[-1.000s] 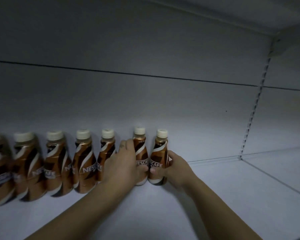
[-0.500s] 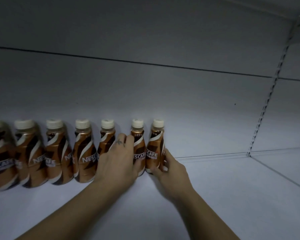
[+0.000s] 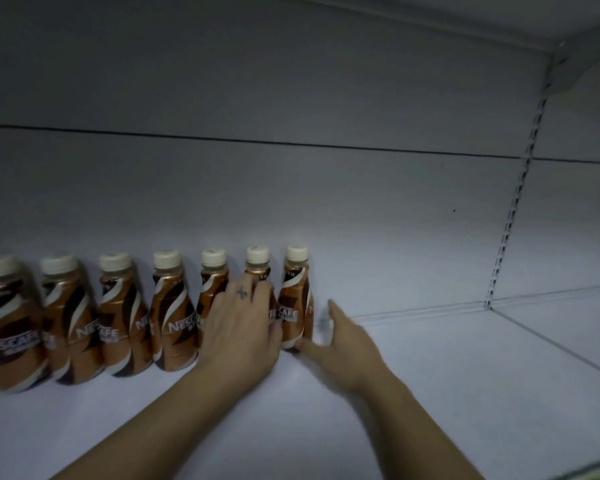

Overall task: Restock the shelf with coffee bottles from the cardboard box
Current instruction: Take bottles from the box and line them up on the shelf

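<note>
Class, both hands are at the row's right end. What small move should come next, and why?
Probably withdraw the left hand and right hand for more bottles: the end bottle stands upright in line, and bare shelf lies rightward.

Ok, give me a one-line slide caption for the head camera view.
Seven coffee bottles lined on a shelf, left hand resting on the sixth bottle, right hand beside the seventh bottle.
</note>
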`<state>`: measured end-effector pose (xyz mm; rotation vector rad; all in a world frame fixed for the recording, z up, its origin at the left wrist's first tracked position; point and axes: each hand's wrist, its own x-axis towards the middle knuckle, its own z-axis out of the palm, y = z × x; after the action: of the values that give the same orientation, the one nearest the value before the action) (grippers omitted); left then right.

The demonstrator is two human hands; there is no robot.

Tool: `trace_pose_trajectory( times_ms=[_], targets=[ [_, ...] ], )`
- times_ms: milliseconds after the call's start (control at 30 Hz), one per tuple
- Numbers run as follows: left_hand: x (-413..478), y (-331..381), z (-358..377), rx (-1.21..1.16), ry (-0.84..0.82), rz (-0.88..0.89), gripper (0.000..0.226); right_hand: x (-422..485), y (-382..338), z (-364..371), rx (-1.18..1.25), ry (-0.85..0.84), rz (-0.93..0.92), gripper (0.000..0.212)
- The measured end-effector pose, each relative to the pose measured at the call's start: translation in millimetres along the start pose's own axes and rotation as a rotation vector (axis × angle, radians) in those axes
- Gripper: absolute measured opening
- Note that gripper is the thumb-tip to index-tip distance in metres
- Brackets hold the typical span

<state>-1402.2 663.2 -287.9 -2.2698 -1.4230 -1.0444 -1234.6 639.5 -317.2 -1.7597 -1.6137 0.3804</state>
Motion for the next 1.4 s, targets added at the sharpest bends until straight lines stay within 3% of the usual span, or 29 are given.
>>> trace_pose_trajectory(
  times_ms=[67, 167, 267, 500, 800, 1100, 1400],
  targets=[
    [0, 6, -1, -0.037, -0.026, 0.053, 0.046, 0, 0, -16, -0.100, 0.095, 0.006, 0.110],
    [-1, 23, 0, -0.097, -0.069, 0.201, 0.050, -12, 4, -40, -0.267, 0.201, -0.062, 0.099],
    [3, 59, 5, -0.143, -0.172, 0.340, 0.059, -38, 25, -74, -0.427, 0.265, -0.012, 0.093],
    [-3, 208, 13, -0.401, -0.319, 0.660, 0.065, -158, 106, -174, -0.611, 0.458, 0.338, 0.088],
    [-121, 377, 36, -0.614, -0.499, 0.949, 0.064, -357, 183, -222, -0.725, 0.552, 0.777, 0.086],
    [-234, 452, 75, -0.670, -0.809, 1.042, 0.064, -477, 259, -191, -0.658, 0.457, 1.179, 0.087],
    [-315, 497, 156, -0.470, -1.148, 1.032, 0.060, -532, 347, -145, -0.441, 0.193, 1.396, 0.083]
  ],
)
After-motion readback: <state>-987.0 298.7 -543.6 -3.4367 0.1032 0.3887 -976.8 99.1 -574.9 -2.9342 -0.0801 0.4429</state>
